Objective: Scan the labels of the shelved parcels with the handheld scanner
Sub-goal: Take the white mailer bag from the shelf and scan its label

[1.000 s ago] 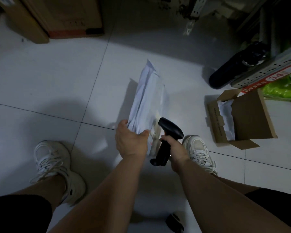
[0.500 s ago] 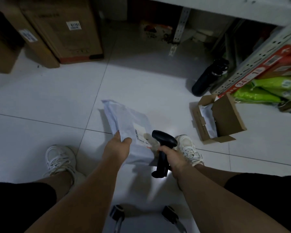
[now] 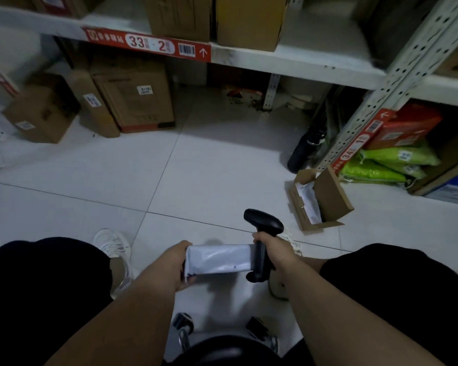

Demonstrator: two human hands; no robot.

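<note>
My left hand (image 3: 175,268) grips the left end of the flat white plastic mailer parcel (image 3: 218,259), fingers curled round its edge, so the parcel sits level in front of me. My right hand (image 3: 274,250) is wrapped round the handle of the black pistol-shaped handheld scanner (image 3: 261,243), and its head stands above the parcel's right end, pointing away from me. The handle touches the parcel; I cannot see a label on the upturned face, so I judge the parcel is only being carried low between my knees.

The white metal shelving (image 3: 288,62) runs across ahead, its red strip marked 33-2 (image 3: 148,44) telling me which bay holds the brown cardboard boxes (image 3: 246,19). More brown cartons (image 3: 132,99) stand on the tiled floor under it. To the right, green plastic sacks (image 3: 394,161) lie in the lower bay, and a small open cardboard box (image 3: 325,199) sits on the floor just beside the upright.
</note>
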